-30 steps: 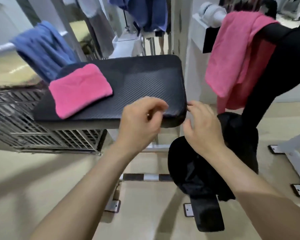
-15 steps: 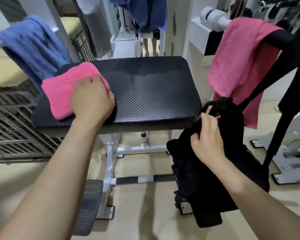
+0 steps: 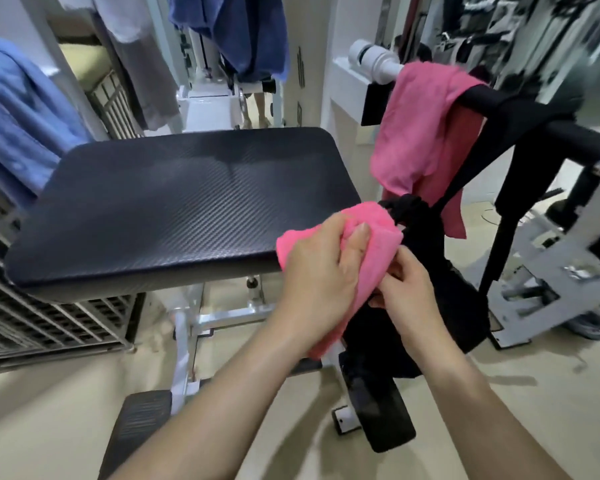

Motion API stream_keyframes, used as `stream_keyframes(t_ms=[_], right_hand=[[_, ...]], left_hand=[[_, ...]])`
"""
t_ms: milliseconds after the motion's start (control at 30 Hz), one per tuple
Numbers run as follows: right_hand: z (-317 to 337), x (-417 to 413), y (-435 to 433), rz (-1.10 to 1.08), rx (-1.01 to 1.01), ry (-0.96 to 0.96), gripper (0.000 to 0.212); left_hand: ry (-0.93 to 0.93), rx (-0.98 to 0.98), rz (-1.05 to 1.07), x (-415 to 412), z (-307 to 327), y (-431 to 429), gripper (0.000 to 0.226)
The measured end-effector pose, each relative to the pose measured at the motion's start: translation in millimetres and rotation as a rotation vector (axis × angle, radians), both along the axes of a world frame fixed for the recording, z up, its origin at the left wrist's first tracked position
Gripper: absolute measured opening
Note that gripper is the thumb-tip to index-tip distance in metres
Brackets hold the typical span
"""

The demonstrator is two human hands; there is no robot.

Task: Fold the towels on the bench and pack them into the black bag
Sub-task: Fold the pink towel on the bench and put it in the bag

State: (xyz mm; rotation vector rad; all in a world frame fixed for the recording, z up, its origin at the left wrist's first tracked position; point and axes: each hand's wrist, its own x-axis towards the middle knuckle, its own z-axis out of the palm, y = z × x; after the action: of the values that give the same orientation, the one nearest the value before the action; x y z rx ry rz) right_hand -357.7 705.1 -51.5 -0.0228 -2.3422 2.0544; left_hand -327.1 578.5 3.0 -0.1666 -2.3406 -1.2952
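Just off the near right corner of the counter (image 3: 174,209), my left hand (image 3: 321,268) grips the folded pink towel (image 3: 378,237), thumb laid over the top and fingers wrapped beneath. The towel hangs down past my wrist, clear of the counter top. Directly right of that hand, and touching the towel's lower part, my right hand (image 3: 409,296) has its fingers curled into the dark cloth at the edge of the black bag (image 3: 426,244), pinching it.

The bag hangs behind and below both hands, with its strap running up to a black padded bar (image 3: 582,135) above and to the right. An unfolded pink towel (image 3: 423,133) is draped over that bar, beyond the right hand.

Left of the left hand stretches the black padded counter top. Farther left a light blue towel (image 3: 18,116) hangs over a rail, with a wire crate (image 3: 42,327) below it. Far ahead hangs a dark blue towel (image 3: 253,32).
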Motion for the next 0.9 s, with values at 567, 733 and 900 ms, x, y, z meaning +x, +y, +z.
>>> stream_keyframes(t_ms=[567, 733, 900], right_hand=[[-50.2, -58.6, 118.6, 0.331, 0.334, -0.193, 0.027], [4.6, -59.3, 160.3, 0.624, 0.016, -0.213, 0.041], [33.7, -44.0, 212.2, 0.911, -0.222, -0.305, 0.042]], left_hand=[[-0.533, -0.378, -0.182, -31.5, -80.7, 72.1, 0.051], [-0.376, -0.650, -0.053, -38.5, -67.8, 118.0, 0.069], [-0.183, -0.639, 0.286, -43.8, -38.3, 135.5, 0.028]])
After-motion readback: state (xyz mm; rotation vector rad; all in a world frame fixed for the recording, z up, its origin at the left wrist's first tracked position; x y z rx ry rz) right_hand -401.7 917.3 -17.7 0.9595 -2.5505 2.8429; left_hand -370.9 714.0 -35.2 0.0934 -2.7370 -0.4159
